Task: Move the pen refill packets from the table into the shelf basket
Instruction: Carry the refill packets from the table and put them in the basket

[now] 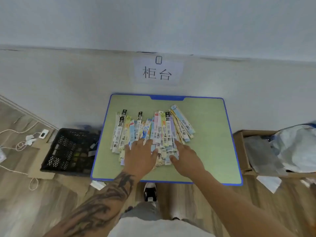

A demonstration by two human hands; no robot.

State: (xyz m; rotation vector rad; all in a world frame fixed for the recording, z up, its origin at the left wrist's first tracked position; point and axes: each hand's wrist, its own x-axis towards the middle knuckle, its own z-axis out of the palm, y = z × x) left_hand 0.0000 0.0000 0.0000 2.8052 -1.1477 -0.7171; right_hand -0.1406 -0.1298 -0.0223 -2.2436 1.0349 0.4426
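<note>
1. A heap of pen refill packets (153, 130) lies fanned across the middle of a green table (208, 134) with a blue rim, set against a pale wall.
2. The left hand (139, 154) rests flat, fingers spread, on the near end of the heap; the right hand (185, 155) presses alongside, fingers extended, neither gripping anything yet.
3. The packets look thin, light and glossy, likely to slide over one another; squeezing a bundle from both sides at its near ends seems the surest hold.
4. A black perforated crate (68, 151) sits on the floor just left of the table; no shelf basket can be identified.
5. A cardboard box (246, 151) holding plastic bags (297, 147) stands right, cables (20, 144) trail left; nothing blocks the heap.
</note>
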